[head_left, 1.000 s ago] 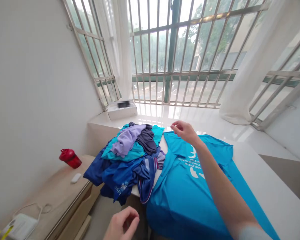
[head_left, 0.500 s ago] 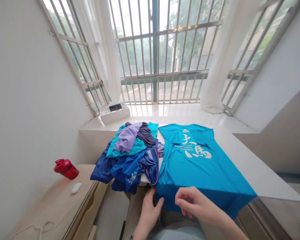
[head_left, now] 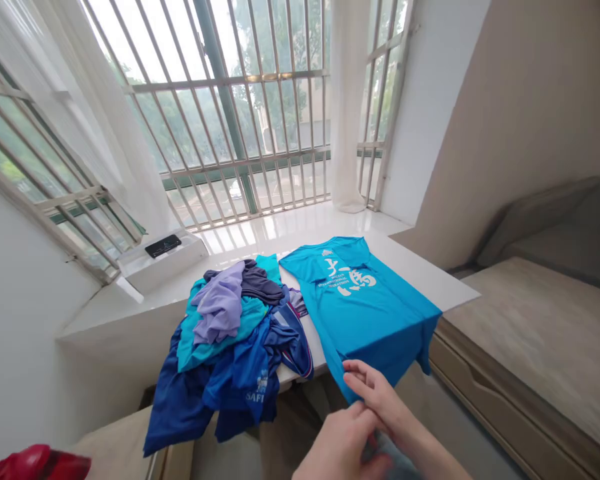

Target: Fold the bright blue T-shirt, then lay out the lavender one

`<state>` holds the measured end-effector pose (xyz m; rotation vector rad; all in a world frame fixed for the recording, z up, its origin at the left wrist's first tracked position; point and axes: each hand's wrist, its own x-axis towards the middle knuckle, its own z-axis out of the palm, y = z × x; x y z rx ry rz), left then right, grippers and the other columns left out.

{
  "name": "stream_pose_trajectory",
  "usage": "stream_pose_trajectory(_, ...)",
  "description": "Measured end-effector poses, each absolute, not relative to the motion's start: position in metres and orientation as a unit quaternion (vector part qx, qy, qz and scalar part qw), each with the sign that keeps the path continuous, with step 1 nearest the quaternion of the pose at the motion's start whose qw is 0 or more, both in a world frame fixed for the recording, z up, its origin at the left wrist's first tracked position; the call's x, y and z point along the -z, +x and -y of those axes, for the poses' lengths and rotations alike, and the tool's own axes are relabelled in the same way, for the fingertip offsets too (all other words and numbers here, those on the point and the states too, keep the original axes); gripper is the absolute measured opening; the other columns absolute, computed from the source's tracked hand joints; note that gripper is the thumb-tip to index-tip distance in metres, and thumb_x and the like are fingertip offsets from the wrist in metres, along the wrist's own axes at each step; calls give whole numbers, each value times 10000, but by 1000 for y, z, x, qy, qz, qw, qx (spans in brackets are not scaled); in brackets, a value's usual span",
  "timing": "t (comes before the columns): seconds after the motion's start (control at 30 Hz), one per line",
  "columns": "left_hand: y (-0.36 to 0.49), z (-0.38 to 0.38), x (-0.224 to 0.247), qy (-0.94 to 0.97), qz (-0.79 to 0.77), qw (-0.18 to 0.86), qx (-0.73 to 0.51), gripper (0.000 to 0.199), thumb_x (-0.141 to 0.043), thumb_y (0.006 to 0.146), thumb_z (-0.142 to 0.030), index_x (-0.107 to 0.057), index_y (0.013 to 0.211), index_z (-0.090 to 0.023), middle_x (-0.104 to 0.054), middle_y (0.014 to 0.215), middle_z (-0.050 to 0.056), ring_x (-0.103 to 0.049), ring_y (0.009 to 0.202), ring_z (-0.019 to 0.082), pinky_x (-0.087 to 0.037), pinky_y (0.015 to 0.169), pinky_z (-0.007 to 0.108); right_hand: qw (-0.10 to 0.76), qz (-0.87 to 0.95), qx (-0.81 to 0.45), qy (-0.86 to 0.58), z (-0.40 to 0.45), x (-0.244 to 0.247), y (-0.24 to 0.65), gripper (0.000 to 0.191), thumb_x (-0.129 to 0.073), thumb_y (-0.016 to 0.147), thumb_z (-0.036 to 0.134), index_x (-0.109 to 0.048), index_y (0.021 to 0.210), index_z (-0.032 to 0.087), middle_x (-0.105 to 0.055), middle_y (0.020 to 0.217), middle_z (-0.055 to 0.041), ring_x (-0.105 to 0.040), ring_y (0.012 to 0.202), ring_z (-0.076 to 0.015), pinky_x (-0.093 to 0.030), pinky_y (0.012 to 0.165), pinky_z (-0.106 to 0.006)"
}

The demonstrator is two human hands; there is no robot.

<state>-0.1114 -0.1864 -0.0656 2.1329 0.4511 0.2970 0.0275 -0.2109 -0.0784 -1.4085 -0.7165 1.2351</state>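
A bright blue T-shirt (head_left: 380, 320) with white lettering lies spread on the white ledge (head_left: 425, 267), its lower part hanging over the front edge. Left of it is a heap of clothes: a lavender garment (head_left: 220, 303) on top, with teal, dark grey and navy ones (head_left: 173, 393) beneath. My left hand (head_left: 337, 443) is just in front of the ledge, its fingers curled and partly hidden against my other hand. My right hand (head_left: 375, 393) has its fingers bent close together near the shirt's hanging lower left edge; nothing shows clearly in it.
A white box (head_left: 180, 257) with a black phone (head_left: 163, 246) on it stands at the ledge's left. A red bottle (head_left: 35, 463) is at the lower left. On the right stands a beige bed or bench (head_left: 545, 320). Barred windows and white curtains are behind.
The view has turned to the right. My hands, apart before, now meet in front of the shirt. The shirt and the heap look the same.
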Motion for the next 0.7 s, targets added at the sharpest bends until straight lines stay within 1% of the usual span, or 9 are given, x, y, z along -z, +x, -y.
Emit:
stream_pose_trajectory(0.07,-117,171,40,878,-149,441,-114,239,-655,791,-142,-652,1010,-239,-693,1008,9,-649,808,148,-477,744,213,537,322,-529,-572,205,76,29,513,-736,684,619,-678,922,169,-668,818,-44,-596,786,-205,-447,696,-298)
stream_pose_trajectory(0.13,-116,144,9,899,-142,392,-132,224,-539,895,-129,-640,1058,-245,-698,1003,5,-646,873,143,-470,784,215,542,361,-528,-546,201,76,33,459,-721,705,596,-680,866,168,-657,779,-34,-586,764,-205,-444,703,-308)
stream_pose_trajectory(0.23,-96,85,-28,957,-134,227,-117,287,-441,927,-82,-645,1073,-220,-691,1004,38,-623,930,168,-465,807,253,557,391,-475,-558,199,82,40,426,-686,738,575,-690,877,173,-631,763,-21,-564,766,-204,-438,727,-315)
stream_pose_trajectory(0.3,-72,40,-39,987,-119,108,-32,344,-454,888,-30,-666,1083,-217,-694,1009,54,-607,973,196,-462,821,281,551,375,-444,-598,200,88,43,423,-661,767,552,-691,959,177,-582,726,0,-526,724,-184,-419,695,-304)
stream_pose_trajectory(0.37,-47,1,-39,993,-91,36,68,408,-483,845,7,-675,1114,-232,-700,1042,56,-593,1023,210,-458,811,278,538,372,-442,-614,203,94,46,452,-645,784,534,-671,1060,177,-513,683,25,-483,676,-164,-396,654,-292)
stream_pose_trajectory(0.47,-22,-34,-28,989,-51,9,135,460,-606,745,10,-700,1089,-281,-711,1047,34,-578,1060,231,-446,785,273,514,413,-471,-587,209,101,48,480,-602,825,509,-623,1165,171,-480,700,33,-469,668,-152,-395,650,-284)
stream_pose_trajectory(0.53,-17,-40,-19,984,-25,-19,177,397,-721,668,-50,-728,994,-276,-718,1013,39,-568,1056,259,-437,778,286,489,446,-474,-581,214,105,49,447,-594,838,461,-612,1185,180,-526,766,13,-500,718,-159,-412,691,-285)
stream_pose_trajectory(0.63,-20,-36,-10,974,2,-52,222,312,-837,542,-140,-737,820,-242,-720,884,52,-566,1001,286,-424,778,310,452,481,-456,-597,218,110,50,369,-564,858,391,-615,1170,200,-589,856,-16,-536,794,-175,-424,739,-283)
stream_pose_trajectory(0.7,-25,-30,-7,973,17,-59,224,273,-846,522,-162,-728,757,-233,-700,768,43,-580,919,272,-415,775,320,442,490,-448,-603,219,111,52,314,-514,887,377,-616,1129,205,-605,873,-20,-541,810,-174,-424,749,-276)
